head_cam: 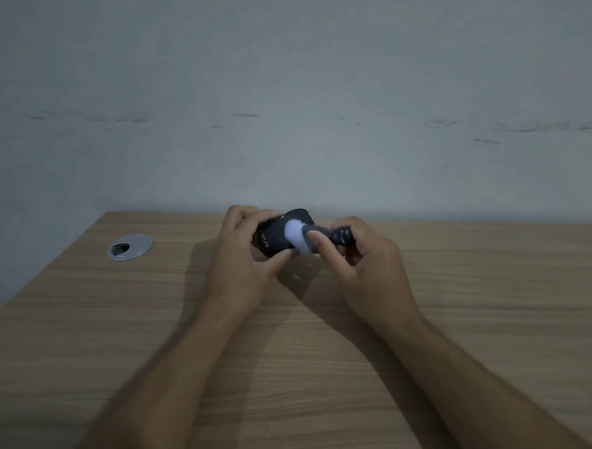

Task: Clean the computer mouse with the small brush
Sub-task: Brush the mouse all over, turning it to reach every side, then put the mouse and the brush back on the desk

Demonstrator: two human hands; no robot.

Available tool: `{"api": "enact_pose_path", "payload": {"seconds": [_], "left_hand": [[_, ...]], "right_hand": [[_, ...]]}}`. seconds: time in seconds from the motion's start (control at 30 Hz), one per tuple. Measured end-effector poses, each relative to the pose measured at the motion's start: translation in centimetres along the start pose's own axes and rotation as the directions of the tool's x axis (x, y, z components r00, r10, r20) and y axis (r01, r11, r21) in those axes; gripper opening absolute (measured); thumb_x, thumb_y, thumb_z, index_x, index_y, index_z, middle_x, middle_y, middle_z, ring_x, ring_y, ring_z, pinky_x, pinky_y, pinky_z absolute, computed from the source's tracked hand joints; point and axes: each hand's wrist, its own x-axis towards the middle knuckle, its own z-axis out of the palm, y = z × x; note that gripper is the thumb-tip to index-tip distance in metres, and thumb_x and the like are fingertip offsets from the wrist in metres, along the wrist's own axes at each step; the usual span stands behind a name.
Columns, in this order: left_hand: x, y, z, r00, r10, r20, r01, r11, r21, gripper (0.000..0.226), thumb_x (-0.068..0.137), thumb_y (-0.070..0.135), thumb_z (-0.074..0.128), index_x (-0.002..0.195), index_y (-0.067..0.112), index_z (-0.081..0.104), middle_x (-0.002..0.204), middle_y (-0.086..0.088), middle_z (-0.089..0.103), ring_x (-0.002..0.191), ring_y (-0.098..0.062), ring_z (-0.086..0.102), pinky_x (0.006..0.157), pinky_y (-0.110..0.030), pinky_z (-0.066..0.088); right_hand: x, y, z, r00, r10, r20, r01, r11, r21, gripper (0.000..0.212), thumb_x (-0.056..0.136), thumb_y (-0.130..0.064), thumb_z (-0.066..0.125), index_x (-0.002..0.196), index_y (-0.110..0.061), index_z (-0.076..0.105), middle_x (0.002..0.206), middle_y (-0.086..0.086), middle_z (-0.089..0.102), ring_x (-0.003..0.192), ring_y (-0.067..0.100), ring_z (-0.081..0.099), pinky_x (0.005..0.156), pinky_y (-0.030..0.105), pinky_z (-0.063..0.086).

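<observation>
My left hand (243, 258) holds a black computer mouse (276, 237) lifted a little above the wooden desk (122, 336), fingers over its far side and thumb under its near edge. My right hand (361, 255) grips a small brush (314, 238) with a dark handle and pale bristles. The bristles press against the right part of the mouse's top. White lettering shows on the mouse's near end.
A round silver cable grommet (130, 246) is set into the desk at the far left. A grey scuffed wall (280, 87) rises right behind the desk's far edge. The desk's left edge slants toward the near left.
</observation>
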Motion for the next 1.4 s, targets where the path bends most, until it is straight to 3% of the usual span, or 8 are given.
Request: {"api": "enact_pose_path", "payload": {"seconds": [0.2,0.33,0.6,0.77,1.03,1.1,1.2,1.4], "left_hand": [[-0.1,0.6,0.0,0.981,0.178,0.083,-0.185,0.978,0.091,0.055,0.081,0.025,0.094,0.132,0.019,0.072,0.129,0.006,0.057,0.117,-0.012,0.061,0.100,-0.008,0.040],[-0.2,0.7,-0.1,0.976,0.193,0.104,-0.207,0.968,0.144,0.057,0.081,0.013,0.092,0.133,0.019,0.071,0.135,0.006,0.057,0.125,-0.015,0.059,0.102,-0.010,0.039],[-0.2,0.9,-0.3,0.993,0.106,0.053,-0.109,0.993,0.047,0.058,0.081,0.024,0.094,0.134,0.021,0.073,0.132,0.011,0.057,0.120,-0.008,0.061,0.102,-0.004,0.037],[-0.2,0.7,-0.4,0.998,0.053,0.030,-0.056,0.992,0.117,0.055,0.084,0.026,0.090,0.135,0.023,0.072,0.129,0.012,0.057,0.117,-0.007,0.058,0.097,0.001,0.035],[-0.5,0.7,0.7,0.998,-0.057,-0.013,0.059,0.985,0.161,0.048,0.083,0.064,0.081,0.106,0.022,0.073,0.104,0.009,0.061,0.100,-0.011,0.058,0.081,-0.018,0.044],[-0.5,0.5,1.0,0.993,-0.116,-0.030,0.120,0.972,0.204,0.050,0.084,0.066,0.079,0.100,0.019,0.068,0.103,0.006,0.062,0.100,-0.016,0.059,0.078,-0.026,0.043],[-0.6,0.3,1.2,0.978,-0.201,-0.053,0.208,0.938,0.277,0.052,0.085,0.068,0.075,0.094,0.019,0.061,0.100,0.003,0.062,0.100,-0.023,0.060,0.079,-0.034,0.040],[-0.8,1.1,1.6,0.965,-0.257,-0.047,0.256,0.891,0.375,0.056,0.087,0.070,0.071,0.100,0.018,0.057,0.106,0.002,0.056,0.111,-0.028,0.057,0.078,-0.028,0.021]], "right_hand": [[0.6,0.9,-0.8,0.978,0.163,-0.132,-0.169,0.985,-0.032,0.019,0.105,-0.039,0.073,0.102,-0.020,0.075,0.078,-0.013,0.070,0.071,-0.003,0.063,0.064,0.007,0.041],[0.0,-0.2,-0.7,0.998,0.055,-0.029,-0.054,0.998,0.020,0.013,0.107,-0.034,0.070,0.104,-0.022,0.076,0.086,-0.016,0.074,0.078,-0.001,0.069,0.069,0.008,0.044],[0.6,1.2,-1.1,0.975,0.198,-0.105,-0.199,0.980,-0.008,0.019,0.107,-0.039,0.069,0.098,-0.024,0.076,0.082,-0.011,0.075,0.074,0.004,0.067,0.067,0.017,0.044],[-0.7,0.1,-1.2,0.988,0.112,0.107,-0.112,0.994,0.002,0.022,0.108,-0.040,0.068,0.097,-0.024,0.079,0.079,-0.008,0.077,0.071,0.011,0.068,0.061,0.022,0.048],[-0.1,2.1,-1.5,0.977,0.197,-0.087,-0.210,0.961,-0.182,0.015,0.106,-0.040,0.069,0.111,-0.032,0.081,0.099,-0.012,0.077,0.088,0.003,0.067,0.074,0.004,0.041],[-0.4,2.4,-1.5,0.983,0.178,-0.049,-0.184,0.932,-0.311,0.019,0.105,-0.038,0.069,0.121,-0.036,0.079,0.104,-0.006,0.072,0.089,0.010,0.066,0.071,0.007,0.040],[-0.8,1.8,-1.3,0.979,0.204,-0.004,-0.190,0.904,-0.383,0.027,0.104,-0.034,0.068,0.129,-0.039,0.077,0.103,0.000,0.062,0.088,0.023,0.069,0.071,0.031,0.051],[-1.8,1.0,-0.8,0.976,0.187,0.115,-0.111,0.870,-0.480,0.043,0.105,-0.033,0.063,0.145,-0.050,0.065,0.106,-0.003,0.054,0.088,0.022,0.066,0.074,0.033,0.053]]}}
